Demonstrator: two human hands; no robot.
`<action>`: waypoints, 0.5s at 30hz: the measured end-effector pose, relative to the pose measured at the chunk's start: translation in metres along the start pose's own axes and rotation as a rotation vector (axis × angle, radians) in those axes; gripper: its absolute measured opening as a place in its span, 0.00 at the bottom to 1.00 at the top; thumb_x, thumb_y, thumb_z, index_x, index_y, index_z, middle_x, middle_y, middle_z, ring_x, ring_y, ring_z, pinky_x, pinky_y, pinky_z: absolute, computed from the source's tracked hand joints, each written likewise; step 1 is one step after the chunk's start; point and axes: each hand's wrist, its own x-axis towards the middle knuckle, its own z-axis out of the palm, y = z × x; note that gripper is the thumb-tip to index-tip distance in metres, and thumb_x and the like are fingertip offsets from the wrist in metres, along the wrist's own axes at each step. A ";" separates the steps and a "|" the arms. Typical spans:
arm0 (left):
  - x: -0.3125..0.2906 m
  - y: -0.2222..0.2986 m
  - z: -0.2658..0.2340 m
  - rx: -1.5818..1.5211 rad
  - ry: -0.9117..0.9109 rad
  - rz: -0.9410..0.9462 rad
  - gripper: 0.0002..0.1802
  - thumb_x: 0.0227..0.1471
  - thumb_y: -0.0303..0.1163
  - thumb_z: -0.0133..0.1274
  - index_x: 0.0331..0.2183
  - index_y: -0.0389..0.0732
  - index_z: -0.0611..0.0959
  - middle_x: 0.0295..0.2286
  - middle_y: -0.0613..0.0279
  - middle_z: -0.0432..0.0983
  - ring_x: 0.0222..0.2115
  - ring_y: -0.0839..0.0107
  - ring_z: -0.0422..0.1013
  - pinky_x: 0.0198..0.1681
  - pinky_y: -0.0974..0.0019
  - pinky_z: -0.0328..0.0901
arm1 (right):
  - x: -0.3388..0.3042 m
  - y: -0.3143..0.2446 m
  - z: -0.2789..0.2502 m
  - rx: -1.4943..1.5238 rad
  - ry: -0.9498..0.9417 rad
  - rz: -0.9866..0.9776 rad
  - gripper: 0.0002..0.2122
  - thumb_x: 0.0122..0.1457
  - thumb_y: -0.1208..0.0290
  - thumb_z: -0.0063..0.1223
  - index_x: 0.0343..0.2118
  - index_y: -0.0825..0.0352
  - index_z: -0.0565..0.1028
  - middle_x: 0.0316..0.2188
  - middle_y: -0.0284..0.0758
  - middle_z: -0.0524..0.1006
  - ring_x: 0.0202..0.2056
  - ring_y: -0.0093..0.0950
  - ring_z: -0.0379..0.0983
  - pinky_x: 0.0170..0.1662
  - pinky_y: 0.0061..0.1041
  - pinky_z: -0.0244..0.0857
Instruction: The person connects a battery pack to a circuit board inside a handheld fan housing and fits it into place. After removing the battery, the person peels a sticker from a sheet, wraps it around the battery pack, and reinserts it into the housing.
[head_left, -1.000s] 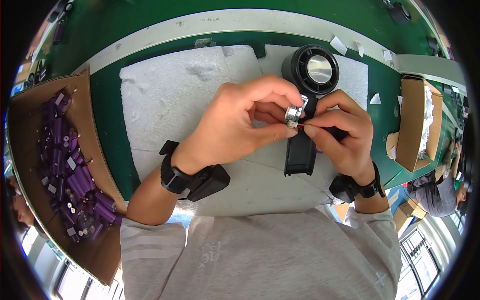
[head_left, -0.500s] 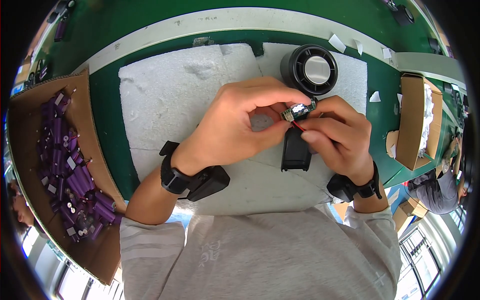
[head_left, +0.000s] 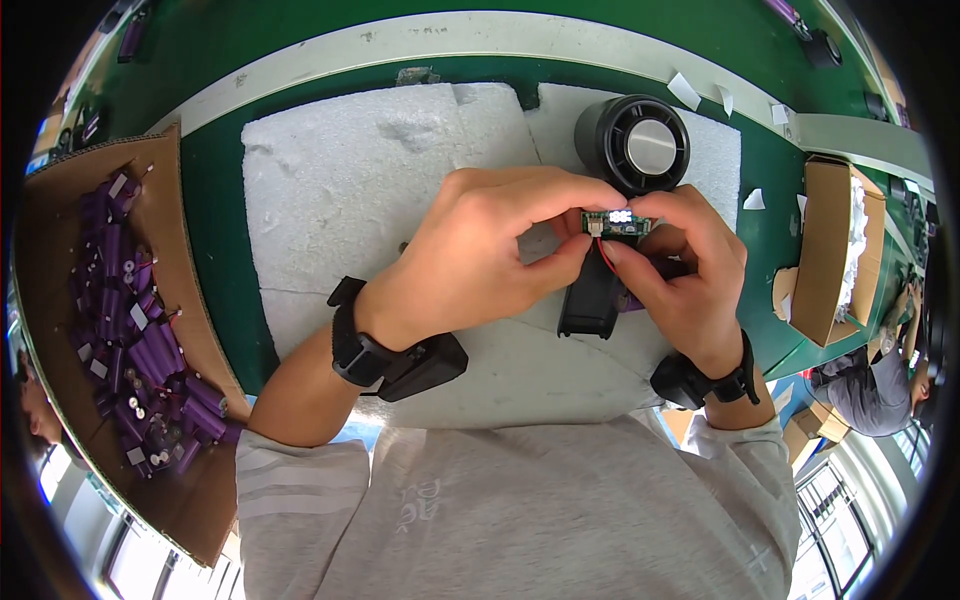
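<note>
A small green circuit board (head_left: 612, 228) with a lit white display is held between both hands. My left hand (head_left: 470, 255) pinches its left end between thumb and forefinger. At the other end, my right hand (head_left: 695, 280) grips the board's edge with its fingertips. A red wire (head_left: 605, 258) runs down from the board toward my right thumb. Beneath the hands lies a black handle-like casing (head_left: 587, 308), and a bit of purple cell (head_left: 630, 301) shows beside it, mostly hidden by my right hand. Just beyond stands a round black fan head (head_left: 605, 150) with a silver centre.
White foam sheets (head_left: 340, 190) cover the green bench (head_left: 215, 230) under my hands. At left, a cardboard box (head_left: 215, 350) holds many purple cells (head_left: 150, 350). Another open carton (head_left: 828, 250) stands at right, near paper scraps (head_left: 685, 92). A person (head_left: 870, 385) sits at far right.
The board has turned from a slant to nearly level, its display now facing up more plainly. My right fingers have shifted onto its right end. A purple cell edge now shows.
</note>
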 end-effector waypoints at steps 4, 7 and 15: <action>0.000 -0.001 0.000 -0.001 0.027 -0.003 0.21 0.39 0.14 0.58 0.40 0.38 0.82 0.31 0.56 0.79 0.28 0.70 0.77 0.32 0.72 0.71 | -0.001 0.005 0.005 0.009 0.060 0.012 0.16 0.43 0.80 0.67 0.36 0.67 0.74 0.27 0.33 0.73 0.18 0.17 0.71 0.18 0.16 0.61; -0.001 -0.003 0.000 -0.008 0.039 -0.017 0.20 0.39 0.14 0.58 0.38 0.38 0.83 0.31 0.56 0.79 0.28 0.70 0.77 0.32 0.72 0.72 | -0.001 0.006 0.006 0.020 0.080 0.023 0.15 0.43 0.79 0.68 0.35 0.67 0.74 0.27 0.33 0.73 0.18 0.17 0.70 0.18 0.16 0.61; -0.001 -0.005 0.004 -0.025 0.110 -0.007 0.11 0.38 0.19 0.60 0.30 0.38 0.85 0.27 0.59 0.79 0.22 0.71 0.76 0.23 0.73 0.71 | -0.002 0.001 0.002 -0.036 0.053 0.068 0.14 0.43 0.80 0.68 0.33 0.69 0.74 0.27 0.32 0.72 0.19 0.16 0.70 0.20 0.14 0.61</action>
